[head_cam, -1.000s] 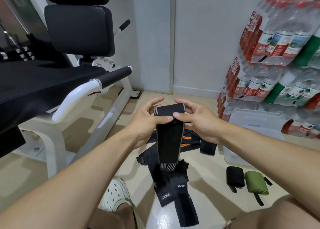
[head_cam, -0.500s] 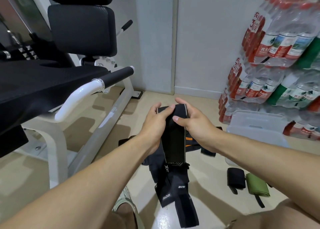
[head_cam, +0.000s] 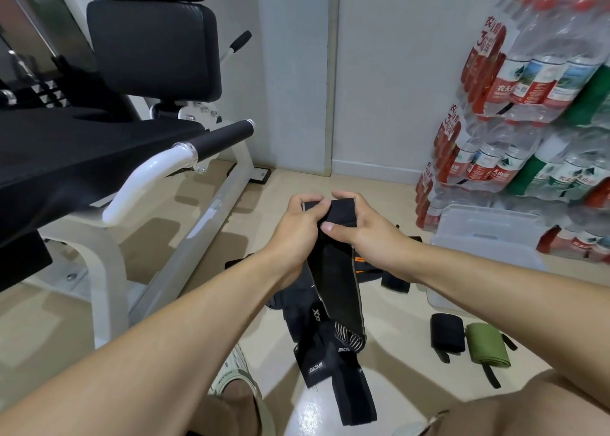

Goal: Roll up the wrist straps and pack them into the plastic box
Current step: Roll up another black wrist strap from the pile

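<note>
A long black wrist strap [head_cam: 335, 270] hangs in front of me, its top end folded over. My left hand [head_cam: 297, 227] and my right hand [head_cam: 359, 227] both grip that top end, fingers curled round the fold. Under it, a pile of black straps [head_cam: 326, 363] lies on the floor, one with orange stripes [head_cam: 361, 265]. A rolled black strap [head_cam: 447, 333] and a rolled green strap [head_cam: 487, 345] lie side by side at the right. The clear plastic box [head_cam: 488, 234] stands on the floor behind them, its inside hidden.
A white-framed gym bench [head_cam: 109, 158] with black pads fills the left side, its handle [head_cam: 185, 158] jutting towards me. Stacked packs of water bottles [head_cam: 534, 105] line the right wall. My shoe [head_cam: 234, 373] rests on the floor near the pile.
The top end of the strap has been folded over and both hands have closed round it. The hanging tail has shortened a little as the roll starts.
</note>
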`<state>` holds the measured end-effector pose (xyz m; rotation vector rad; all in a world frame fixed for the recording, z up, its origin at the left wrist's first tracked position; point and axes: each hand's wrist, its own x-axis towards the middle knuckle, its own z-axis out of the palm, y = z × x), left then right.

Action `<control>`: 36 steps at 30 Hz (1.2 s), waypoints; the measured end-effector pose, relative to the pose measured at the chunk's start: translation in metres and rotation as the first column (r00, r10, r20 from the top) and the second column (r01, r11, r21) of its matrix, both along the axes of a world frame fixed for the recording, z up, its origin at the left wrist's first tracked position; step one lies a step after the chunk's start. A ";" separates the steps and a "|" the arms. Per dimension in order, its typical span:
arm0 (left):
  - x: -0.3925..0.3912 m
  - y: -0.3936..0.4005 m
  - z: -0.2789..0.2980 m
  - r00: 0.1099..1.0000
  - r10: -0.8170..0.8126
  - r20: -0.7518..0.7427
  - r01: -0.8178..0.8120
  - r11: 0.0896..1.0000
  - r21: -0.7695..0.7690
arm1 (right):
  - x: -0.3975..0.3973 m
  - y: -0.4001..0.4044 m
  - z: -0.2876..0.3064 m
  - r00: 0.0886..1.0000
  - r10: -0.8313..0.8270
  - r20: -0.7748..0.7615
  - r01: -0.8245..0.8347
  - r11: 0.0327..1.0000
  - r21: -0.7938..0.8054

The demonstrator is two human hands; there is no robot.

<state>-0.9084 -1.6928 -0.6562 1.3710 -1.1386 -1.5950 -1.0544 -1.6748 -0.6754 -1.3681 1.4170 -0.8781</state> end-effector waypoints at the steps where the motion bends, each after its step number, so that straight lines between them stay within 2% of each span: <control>1: -0.001 0.000 -0.001 1.000 0.006 0.015 -0.006 1.000 0.006 | 0.000 0.000 -0.002 1.000 -0.009 -0.021 0.008 0.999 -0.032; 4: -0.005 -0.002 -0.002 1.000 0.012 0.007 -0.012 0.999 0.034 | -0.001 0.002 -0.005 0.998 -0.010 -0.056 0.005 0.997 -0.078; 10: -0.002 -0.002 0.006 0.999 -0.028 -0.027 0.031 0.995 0.095 | -0.014 0.000 0.005 0.979 0.077 -0.188 -0.109 0.980 -0.167; 13: 0.001 -0.002 0.009 0.996 -0.032 -0.089 0.043 0.991 0.127 | -0.014 -0.002 0.006 0.972 0.035 -0.232 -0.092 0.967 -0.238; 17: 0.003 -0.003 0.009 0.990 0.030 -0.141 -0.010 0.990 0.141 | -0.011 -0.004 0.005 0.995 -0.023 -0.096 -0.002 0.968 -0.249; 19: 0.005 -0.005 0.010 0.987 0.057 -0.151 -0.036 0.990 0.138 | -0.010 -0.005 0.006 0.999 -0.001 0.051 0.011 0.982 -0.187; 22: 0.009 -0.008 0.011 0.991 0.061 -0.116 -0.050 0.995 0.090 | -0.010 -0.007 0.009 0.954 -0.002 0.301 0.024 0.997 -0.070; 25: 0.011 -0.010 0.008 0.991 0.045 -0.127 -0.041 0.999 0.030 | -0.011 -0.009 0.011 0.898 -0.019 0.439 -0.014 0.997 0.072; 29: 0.013 -0.012 0.006 0.982 0.045 -0.181 -0.049 0.999 -0.019 | -0.015 -0.008 0.007 0.865 0.021 0.501 -0.130 0.974 0.183; 36: 0.015 -0.012 0.005 0.972 -0.004 -0.234 0.002 1.000 -0.009 | -0.017 -0.008 0.008 0.862 0.001 0.507 -0.057 0.994 0.094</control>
